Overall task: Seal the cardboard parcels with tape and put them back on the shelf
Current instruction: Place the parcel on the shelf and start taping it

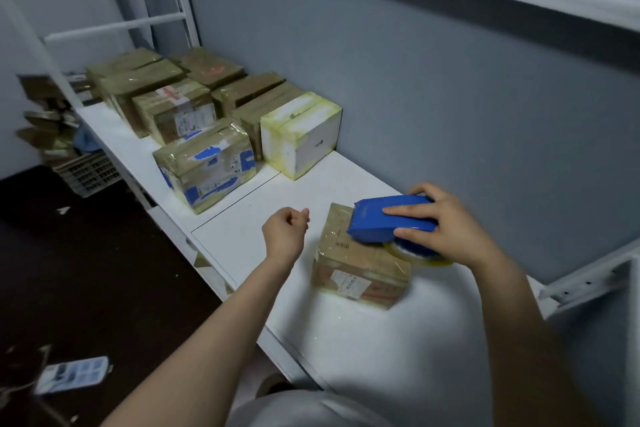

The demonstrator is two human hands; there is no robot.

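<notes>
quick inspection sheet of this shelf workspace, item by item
surface: white shelf, parcels grouped at its far end, one near
job's things: brown parcel lies on the shelf, blue tape dispenser against its top; taped parcels and a white box farther along
clutter: crate and a pale flat item on the dark floor
hands: right hand grips the tape dispenser; left hand curled, nothing seen in it, apart from the brown parcel
cables: nothing seen
surroundings: grey wall, white shelf frame
</notes>
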